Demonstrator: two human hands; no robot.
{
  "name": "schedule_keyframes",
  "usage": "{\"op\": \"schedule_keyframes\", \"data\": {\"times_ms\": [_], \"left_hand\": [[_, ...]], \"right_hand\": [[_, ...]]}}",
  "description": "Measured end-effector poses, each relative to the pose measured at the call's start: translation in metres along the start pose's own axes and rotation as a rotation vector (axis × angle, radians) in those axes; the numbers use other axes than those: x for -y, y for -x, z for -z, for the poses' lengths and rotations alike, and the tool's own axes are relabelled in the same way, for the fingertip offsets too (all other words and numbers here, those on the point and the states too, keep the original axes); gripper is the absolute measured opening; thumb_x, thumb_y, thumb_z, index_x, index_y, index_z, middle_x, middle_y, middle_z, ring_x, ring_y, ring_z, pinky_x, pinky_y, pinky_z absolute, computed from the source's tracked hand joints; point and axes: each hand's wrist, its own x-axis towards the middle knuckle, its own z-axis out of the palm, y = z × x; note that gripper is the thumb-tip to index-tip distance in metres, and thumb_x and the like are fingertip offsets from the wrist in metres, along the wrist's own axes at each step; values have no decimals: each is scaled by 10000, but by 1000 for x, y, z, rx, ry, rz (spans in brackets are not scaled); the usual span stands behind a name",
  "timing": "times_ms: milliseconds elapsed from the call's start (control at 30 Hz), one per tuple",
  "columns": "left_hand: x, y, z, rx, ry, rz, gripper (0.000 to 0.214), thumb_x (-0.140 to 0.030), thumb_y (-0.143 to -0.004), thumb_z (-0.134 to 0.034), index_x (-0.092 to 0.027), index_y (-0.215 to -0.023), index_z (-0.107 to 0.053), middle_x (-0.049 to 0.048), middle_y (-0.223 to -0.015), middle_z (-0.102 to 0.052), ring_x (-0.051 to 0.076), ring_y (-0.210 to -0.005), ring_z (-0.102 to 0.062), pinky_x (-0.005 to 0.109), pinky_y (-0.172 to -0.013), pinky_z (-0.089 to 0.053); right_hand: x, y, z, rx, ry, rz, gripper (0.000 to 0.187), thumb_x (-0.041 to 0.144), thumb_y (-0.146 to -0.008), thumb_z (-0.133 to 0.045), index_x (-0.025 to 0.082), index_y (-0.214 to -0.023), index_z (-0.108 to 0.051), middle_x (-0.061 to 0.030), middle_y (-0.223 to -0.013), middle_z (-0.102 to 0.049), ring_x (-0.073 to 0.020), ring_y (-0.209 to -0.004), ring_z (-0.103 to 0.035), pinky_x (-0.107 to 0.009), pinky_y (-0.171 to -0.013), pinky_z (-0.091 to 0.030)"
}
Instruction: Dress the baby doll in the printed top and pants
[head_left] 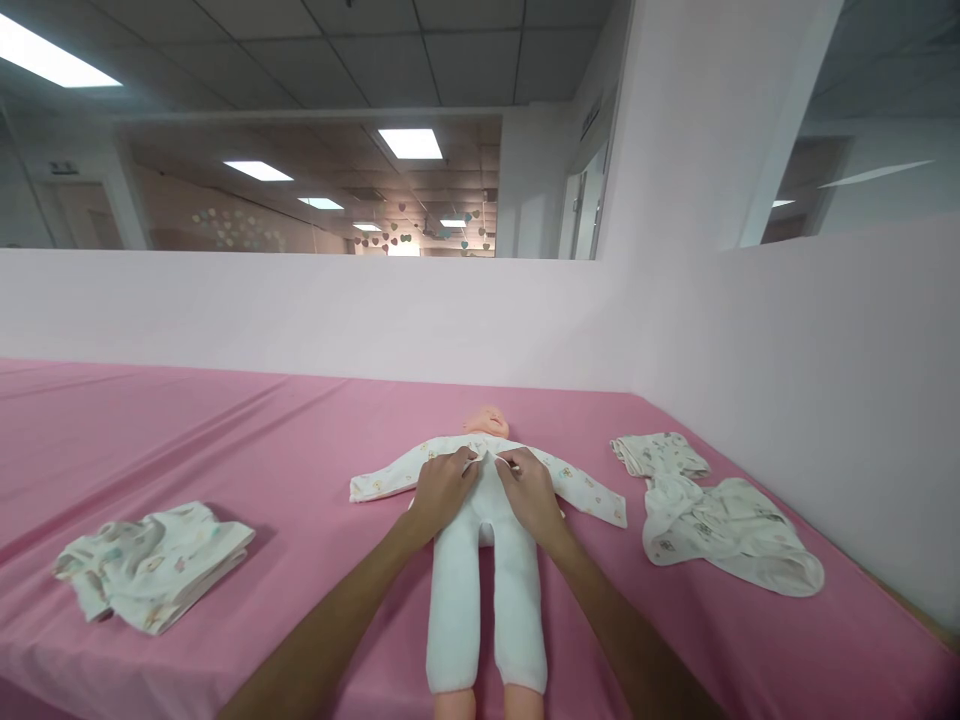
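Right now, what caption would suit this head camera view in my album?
Left hand and right hand pinch the front of a patterned top on a doll lying on pink cloth.

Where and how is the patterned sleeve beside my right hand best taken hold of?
Probably at the cuff, from the outer right side: the sleeve stretches outward and its end lies free on the pink sheet, whereas the right hand is close to its inner part.

I count one white-clad, peach-headed plastic doll (487,500); on it, one bare left hand (447,487), one bare right hand (529,493); flanking it, two white printed cloth heaps (161,562) (731,535).
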Motion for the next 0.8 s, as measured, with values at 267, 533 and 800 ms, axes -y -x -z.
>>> {"op": "schedule_keyframes", "data": {"times_ms": [267, 533, 800], "left_hand": [[-8, 2, 1, 44, -113, -19, 247, -284, -985, -374, -202, -1011, -605, 61, -953, -723, 242, -886, -653, 312, -699, -359], [-9, 5, -3, 55, -175, -17, 227, -275, -983, -372, -194, -978, -584, 74, -888, -708, 245, -796, -640, 315, -640, -324], [-9, 4, 3, 21, 184, 46, 184, -246, -907, -433, -210, -811, -585, 28, -824, -690, 195, -763, -602, 286, -683, -370]], "right_hand": [[4, 1, -10, 19, -214, -142, 265, 367, -865, -499, 192, -850, -697, -16, -782, -700, -187, -744, -604, -293, -702, -451], [12, 4, -13, 7, -271, -166, 227, 333, -847, -531, 183, -846, -702, -29, -839, -725, -190, -796, -637, -298, -745, -473], [15, 13, -17, 45, -60, 44, 258, 257, -916, -466, 207, -920, -719, -56, -1053, -727, -204, -1013, -646, -343, -937, -469]]}}
